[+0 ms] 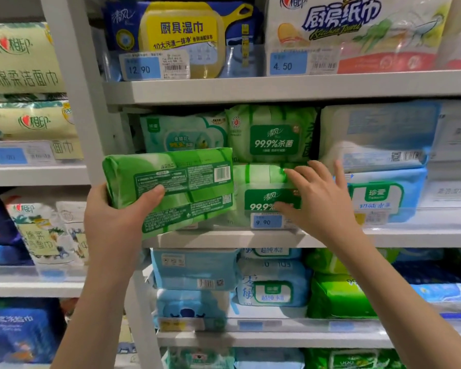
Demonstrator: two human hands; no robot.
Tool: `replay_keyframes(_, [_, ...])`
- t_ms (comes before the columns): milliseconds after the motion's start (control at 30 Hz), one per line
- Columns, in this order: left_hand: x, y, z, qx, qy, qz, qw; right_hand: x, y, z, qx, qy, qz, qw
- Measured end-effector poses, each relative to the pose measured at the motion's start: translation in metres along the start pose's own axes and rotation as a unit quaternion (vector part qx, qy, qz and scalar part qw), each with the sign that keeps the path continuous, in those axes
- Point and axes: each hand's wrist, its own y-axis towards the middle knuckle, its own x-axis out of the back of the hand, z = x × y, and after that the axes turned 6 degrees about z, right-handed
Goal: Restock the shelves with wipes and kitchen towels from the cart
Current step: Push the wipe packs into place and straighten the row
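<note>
Three green wipes packs of one kind show at the middle shelf (250, 239): one carried and two stacked. We see the left hand (112, 225) gripping the held green pack (176, 187) by its left end, thumb on the printed back and the other fingers hidden behind it. The pack hangs just in front of the shelf edge, not yet set down. The right hand (322, 198) lies flat, its fingers (298, 174) spread wide and holding nothing, on the lower green pack (261, 187). That pack carries the upper green pack (272, 134) and stands behind the 9.90 price tag (266, 221).

One teal pack (181, 134) stands behind the held one. We judge the task to be midway: this row is partly filled, and one pack awaits placing, probably in the gap left of the stack. We cannot see the cart, so we cannot count the remaining stock.
</note>
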Motion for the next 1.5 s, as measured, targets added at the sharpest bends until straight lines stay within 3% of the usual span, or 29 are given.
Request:
replay_keyframes(200, [0.003, -0.001, 0.001, -0.008, 0.011, -0.002, 1.000, -0.005, 0.026, 0.020, 0.080, 0.044, 0.019, 0.996])
replay_keyframes(600, [-0.001, 0.005, -0.006, -0.055, -0.012, 0.001, 0.998, -0.003, 0.025, 0.018, 0.079, 0.065, 0.030, 0.994])
replay_keyframes(700, [-0.002, 0.011, -0.011, -0.083, -0.020, 0.004, 0.996, 0.001, 0.024, 0.019, 0.081, 0.115, 0.034, 0.990])
replay_keyframes(767, [-0.004, 0.013, -0.015, -0.106, -0.017, 0.010, 0.994, 0.007, 0.023, 0.020, 0.067, 0.210, 0.036, 0.975])
replay_keyframes(867, [-0.006, 0.015, -0.019, -0.132, -0.015, 0.025, 0.991, 0.021, 0.021, 0.027, 0.025, 0.404, 0.037, 0.914])
replay_keyframes(967, [-0.006, 0.016, -0.018, -0.155, -0.013, 0.030, 0.987, 0.031, 0.025, 0.037, 0.018, 0.490, 0.039, 0.871])
replay_keyframes(1167, [-0.011, 0.024, -0.016, -0.173, -0.051, 0.027, 0.983, 0.034, 0.036, 0.059, 0.055, 0.520, 0.023, 0.852])
replay_keyframes(1333, [-0.035, 0.021, -0.007, -0.154, -0.077, 0.062, 0.983, 0.027, 0.030, 0.047, 0.024, 0.540, -0.049, 0.840])
replay_keyframes(1500, [-0.069, 0.022, 0.000, -0.116, -0.134, 0.120, 0.977, 0.026, 0.022, 0.021, -0.005, 0.514, -0.102, 0.851])
